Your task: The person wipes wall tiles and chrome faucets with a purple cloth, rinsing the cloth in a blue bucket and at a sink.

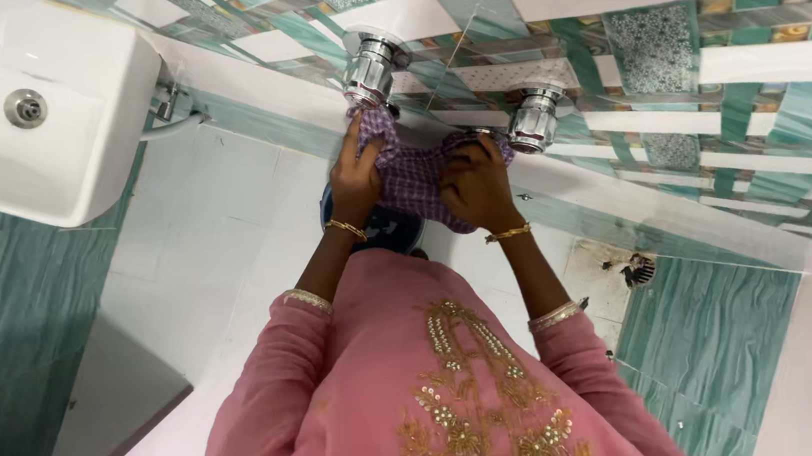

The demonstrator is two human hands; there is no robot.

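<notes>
A purple checked cloth (pixel 413 175) is pressed against the tiled wall between two chrome tap valves. My left hand (pixel 355 175) grips the cloth's left end just under the left chrome valve (pixel 371 67). My right hand (pixel 475 186) presses the cloth's right part beside the right chrome valve (pixel 536 119). Both wrists wear gold bangles, and pink embroidered sleeves cover my forearms. What lies under the cloth is hidden.
A white wash basin (pixel 32 116) hangs at the upper left with a grey hose (pixel 172 127) beside it. A dark blue bucket (pixel 381 229) sits below my hands. A floor drain (pixel 638 270) lies at the right on the white and green tiles.
</notes>
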